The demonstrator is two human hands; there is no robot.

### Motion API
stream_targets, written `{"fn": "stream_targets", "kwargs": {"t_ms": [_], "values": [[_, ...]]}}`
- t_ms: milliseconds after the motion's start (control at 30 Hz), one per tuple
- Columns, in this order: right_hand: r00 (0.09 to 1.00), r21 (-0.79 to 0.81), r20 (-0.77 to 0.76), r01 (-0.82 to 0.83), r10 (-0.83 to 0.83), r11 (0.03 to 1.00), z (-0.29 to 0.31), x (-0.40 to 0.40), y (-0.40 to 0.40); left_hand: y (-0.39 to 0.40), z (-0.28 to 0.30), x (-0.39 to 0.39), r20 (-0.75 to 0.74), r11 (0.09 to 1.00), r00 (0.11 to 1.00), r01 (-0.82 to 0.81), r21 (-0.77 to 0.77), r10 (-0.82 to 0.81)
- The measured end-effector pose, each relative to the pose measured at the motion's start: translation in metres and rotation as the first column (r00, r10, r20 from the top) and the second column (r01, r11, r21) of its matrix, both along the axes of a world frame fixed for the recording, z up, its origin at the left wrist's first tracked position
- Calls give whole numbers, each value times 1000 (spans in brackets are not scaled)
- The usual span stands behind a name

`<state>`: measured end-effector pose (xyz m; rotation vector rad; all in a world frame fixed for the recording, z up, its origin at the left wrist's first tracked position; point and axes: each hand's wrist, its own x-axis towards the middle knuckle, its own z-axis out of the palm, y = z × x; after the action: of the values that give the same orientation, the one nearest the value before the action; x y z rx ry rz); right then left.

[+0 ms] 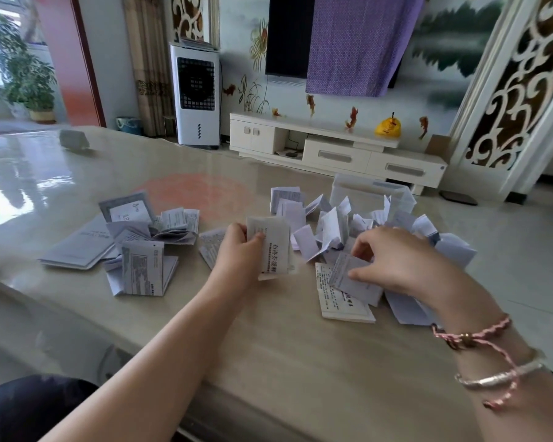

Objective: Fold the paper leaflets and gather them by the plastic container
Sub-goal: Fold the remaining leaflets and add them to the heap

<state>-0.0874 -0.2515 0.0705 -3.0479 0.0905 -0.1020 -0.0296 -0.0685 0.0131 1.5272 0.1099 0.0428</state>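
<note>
My left hand (237, 250) grips a folded white leaflet with black print (273, 247), held upright over the table. To its right, my right hand (393, 263) pinches another small folded leaflet (351, 279) lying on a flat printed leaflet (342, 301). Behind both hands sits a heap of folded leaflets (326, 224), piled against a clear plastic container (371, 193) at the table's far right. A looser pile of unfolded and half-folded leaflets (141, 244) lies to the left.
The beige glossy table (268, 346) has its right edge just past the container. A small grey object (74, 140) stands at the far left. Beyond the table are a white TV cabinet (332, 148) and an air cooler (195, 97).
</note>
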Motion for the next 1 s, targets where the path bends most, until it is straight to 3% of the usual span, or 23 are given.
{"fn": "stream_targets", "kwargs": {"t_ms": [100, 300, 467, 600, 700, 833, 900, 1000], "values": [[1000, 14, 5, 6, -6, 1000, -1, 3, -1, 0, -1, -3, -12, 1000, 1000, 7, -7, -7], [979, 283, 202, -35, -24, 959, 4, 3, -4, -1, 0, -7, 52, 991, 999, -15, 134, 8], [999, 266, -42, -17, 29, 964, -3, 3, -3, 0, 0, -10, 57, 987, 998, -12, 160, 3], [994, 195, -76, -65, 81, 979, -5, 4, -2, 0, -3, -9, 74, 980, 997, -6, 200, -9], [996, 189, 40, -90, 84, 978, -5, 6, -1, -1, -4, -8, 90, 978, 996, 1, 207, -20], [959, 356, 284, -110, 5, 928, 3, 3, -2, -2, 0, -12, 110, 980, 993, 14, 197, -36], [927, 469, 375, -166, -25, 867, 5, 2, -1, -2, 2, -16, 121, 982, 992, 15, 187, -38], [897, 653, 440, -285, -46, 701, 8, 3, 8, -5, 7, -24, 114, 991, 991, 52, 122, -66]]}}
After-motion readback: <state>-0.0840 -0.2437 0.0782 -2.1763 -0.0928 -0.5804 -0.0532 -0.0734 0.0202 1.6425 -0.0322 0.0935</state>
